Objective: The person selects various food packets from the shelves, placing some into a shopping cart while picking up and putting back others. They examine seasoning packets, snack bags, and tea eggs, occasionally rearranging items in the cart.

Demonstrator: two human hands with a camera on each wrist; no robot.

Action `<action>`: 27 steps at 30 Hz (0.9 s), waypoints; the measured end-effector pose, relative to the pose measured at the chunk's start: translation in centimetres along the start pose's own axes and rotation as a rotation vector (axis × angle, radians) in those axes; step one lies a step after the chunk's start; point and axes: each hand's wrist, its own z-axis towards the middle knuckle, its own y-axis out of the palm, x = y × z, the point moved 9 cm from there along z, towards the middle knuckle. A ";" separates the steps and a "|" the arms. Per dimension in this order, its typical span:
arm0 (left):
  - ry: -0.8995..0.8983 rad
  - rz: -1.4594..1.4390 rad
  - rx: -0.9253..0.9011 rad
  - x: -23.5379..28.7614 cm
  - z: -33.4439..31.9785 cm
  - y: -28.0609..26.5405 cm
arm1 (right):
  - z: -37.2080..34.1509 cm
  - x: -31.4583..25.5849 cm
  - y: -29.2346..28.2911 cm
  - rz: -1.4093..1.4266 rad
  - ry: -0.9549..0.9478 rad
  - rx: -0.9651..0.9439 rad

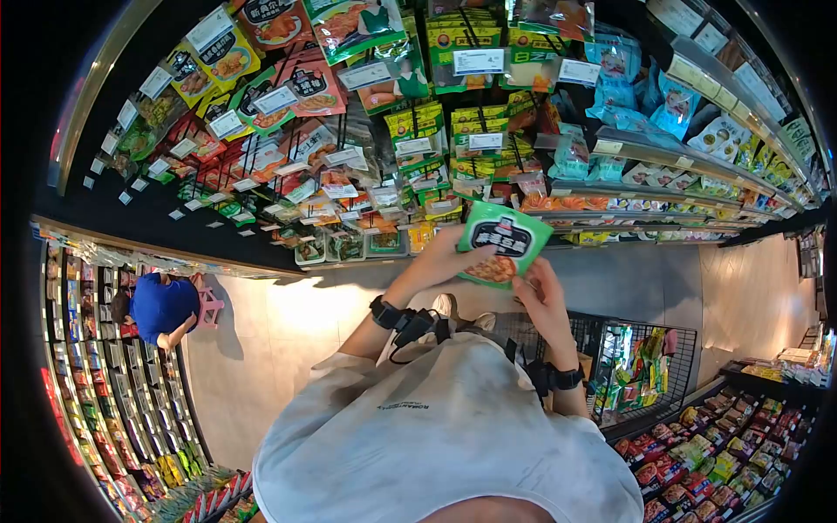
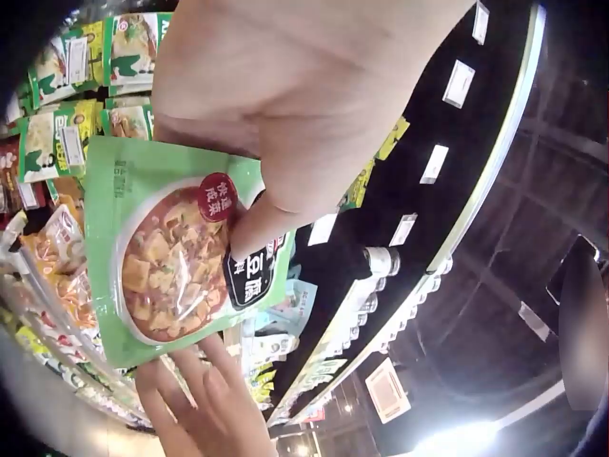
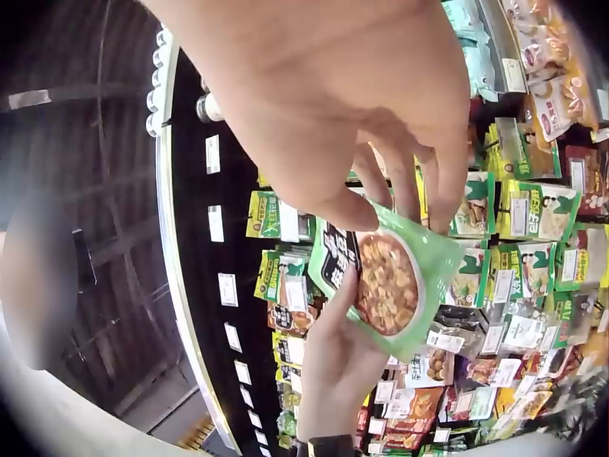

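A green mapo tofu seasoning packet (image 1: pixel 504 244), with a picture of diced tofu in a bowl, is held up in front of the hanging display. My left hand (image 1: pixel 446 260) grips it from its left side, thumb across the dark label on the front; the other fingers are hidden behind it. At the packet's lower right corner, my right hand (image 1: pixel 544 305) has its thumb and fingertips on the edge. The right wrist view shows the right thumb (image 3: pixel 354 211) at the front edge and its fingers (image 3: pixel 407 186) passing behind the packet.
Rows of hanging packets (image 1: pixel 418 131) with price tags fill the display ahead, beside shelves (image 1: pixel 689 170) at right. A black wire shopping cart (image 1: pixel 680 366) holding goods stands at my right. A person in blue (image 1: pixel 164 307) is by the left shelves, near a pink stool (image 1: pixel 210 307).
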 end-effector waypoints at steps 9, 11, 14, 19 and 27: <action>-0.132 -0.042 0.056 0.1 -0.9 1.1 | -0.8 -0.8 -3.3 0.081 0.014 -0.028; -0.082 0.050 -0.047 0.4 -1.0 3.6 | -0.9 0.5 -2.6 0.093 0.013 -0.120; -0.013 0.409 -0.082 5.5 -1.2 5.9 | -0.9 1.5 -3.3 0.121 0.027 -0.124; 0.528 0.353 -0.021 25.5 -2.9 5.8 | -0.3 2.4 -6.1 0.095 -0.027 -0.001; 1.287 0.396 0.349 35.2 -10.2 6.9 | -1.6 2.2 -7.9 0.027 0.066 -0.009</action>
